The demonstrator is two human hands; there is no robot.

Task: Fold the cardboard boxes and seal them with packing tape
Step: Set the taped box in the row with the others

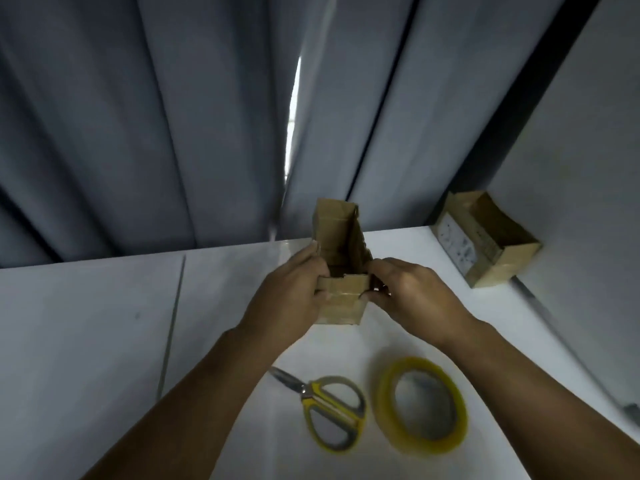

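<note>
A small cardboard box [341,299] is held between both hands just above the white table [86,323], near its far edge and in front of a grey curtain [173,116]. The left hand [291,292] grips the box's left side, fingers curled round the wall and thumb against the near flap. The right hand [412,289] pinches the right side, its fingers bent at the box's top corner. The box's top is open: the far flap stands upright, the right flap leans inward, and the near flap is folded down over the front, where glossy strips of tape cross the cardboard. Its inside shows only bare brown walls and shadow; the bottom is too dark to read. A second cardboard box [485,237] sits well apart at the table's far right corner, touching the pale wall [571,150]. It is open, with a white printed label on its left side, and its interior also shows only plain cardboard. Nearer the person, yellow-and-grey scissors [311,393] lie closed on the table, just beside a roll of yellowish packing tape [385,403] lying flat, both below the forearms.
</note>
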